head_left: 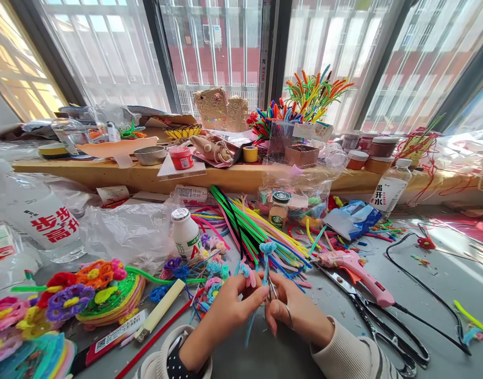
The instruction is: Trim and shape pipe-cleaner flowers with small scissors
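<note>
Pinching in the head view, just in front of a bundle of fuzzy stems (247, 226), the fingers of the left hand (234, 306) close on a light-blue fuzzy piece (267, 249) with a ruffled head. The right hand (298, 311) meets the left at this piece, its fingers narrowed around a small metal tool (272, 289) with a loop handle; whether the tool touches the piece, I cannot tell. Right of the bundle, a pink glue gun (363, 272) and large black-handled scissors (355, 296) lie side by side on the grey tabletop (260, 355). Left of the bundle, a white bottle (186, 237) stands upright; farther left rest multicoloured fuzzy flowers (70, 301). Behind the bundle runs a wooden ledge (225, 180), bearing a red tub (181, 158).
</note>
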Demonstrator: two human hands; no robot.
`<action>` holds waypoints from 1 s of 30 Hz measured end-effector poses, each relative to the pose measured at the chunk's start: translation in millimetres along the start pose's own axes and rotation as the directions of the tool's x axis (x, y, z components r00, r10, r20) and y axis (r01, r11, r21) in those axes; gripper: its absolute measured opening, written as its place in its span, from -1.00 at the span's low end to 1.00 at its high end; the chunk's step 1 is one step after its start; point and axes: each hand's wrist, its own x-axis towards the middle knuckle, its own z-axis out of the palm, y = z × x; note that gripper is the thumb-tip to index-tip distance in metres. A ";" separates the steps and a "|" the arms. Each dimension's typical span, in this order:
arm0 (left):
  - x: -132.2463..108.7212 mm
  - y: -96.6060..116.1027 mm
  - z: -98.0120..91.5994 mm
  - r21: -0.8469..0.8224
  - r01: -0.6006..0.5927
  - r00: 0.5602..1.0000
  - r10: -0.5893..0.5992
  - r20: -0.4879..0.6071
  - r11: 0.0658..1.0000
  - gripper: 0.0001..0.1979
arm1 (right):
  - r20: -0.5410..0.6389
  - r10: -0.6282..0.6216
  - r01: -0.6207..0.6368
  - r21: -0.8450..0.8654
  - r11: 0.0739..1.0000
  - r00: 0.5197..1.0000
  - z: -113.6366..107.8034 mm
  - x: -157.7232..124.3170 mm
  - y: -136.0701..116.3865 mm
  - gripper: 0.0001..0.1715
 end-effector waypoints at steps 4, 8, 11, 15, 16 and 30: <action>-0.1 2.4 0.0 0.034 0.021 0.999 -0.022 0.026 0.999 -0.74 | -0.047 0.069 -0.068 0.016 0.998 0.996 -0.3 0.4 -1.6 -0.18; 0.7 3.1 -1.5 -0.019 0.011 1.000 -0.011 0.013 1.000 -0.75 | -0.099 0.137 -0.134 0.039 0.990 0.986 1.4 2.2 -3.7 -0.29; 1.7 2.8 -3.0 -0.056 0.012 1.000 -0.011 0.007 0.998 -0.75 | -0.118 0.153 -0.151 0.033 0.988 0.981 2.0 3.1 -4.4 -0.40; 1.8 1.5 -3.7 -0.066 0.001 1.000 0.001 0.028 0.998 -0.76 | -0.102 0.146 -0.143 0.036 0.989 0.984 0.9 3.0 -2.2 -0.34; 1.6 0.8 -3.5 -0.073 0.003 1.000 -0.001 0.029 0.997 -0.76 | -0.084 0.128 -0.125 0.036 0.991 0.988 0.5 2.7 -1.3 -0.30; 3.9 -4.0 -1.2 -0.112 -0.006 1.000 0.009 0.019 0.994 -0.76 | -0.147 0.142 -0.141 0.021 0.990 0.979 0.8 4.4 0.0 -0.44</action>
